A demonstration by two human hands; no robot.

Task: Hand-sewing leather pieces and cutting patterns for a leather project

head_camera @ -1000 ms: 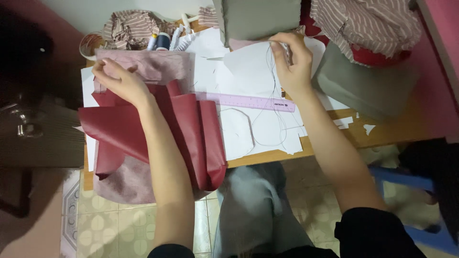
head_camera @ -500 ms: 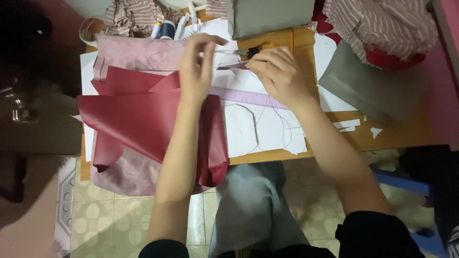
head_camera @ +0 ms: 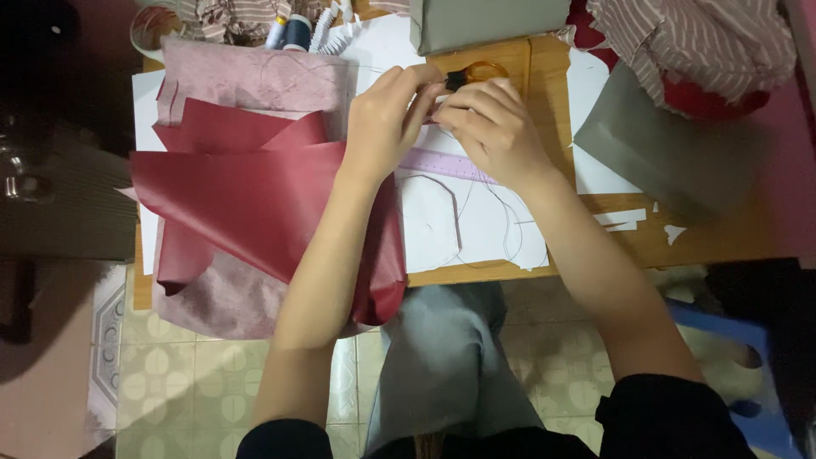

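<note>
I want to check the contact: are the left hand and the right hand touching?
Touching: in the head view, the left hand fingertips meet the right hand fingers above the purple ruler.

Your view is softly and evenly lit from above, with no hard shadows. Where your left hand (head_camera: pixel 387 119) and right hand (head_camera: pixel 493 127) meet, the picture is a touch soft, so whatever you pinch between the fingers cannot be made out. The white paper (head_camera: pixel 472 221) just below your hands is the brightest patch, nearly washed out. Far left of your hands the frame falls into deep shadow. The red sheet (head_camera: pixel 246 200) left of them shows a faint sheen.
</note>
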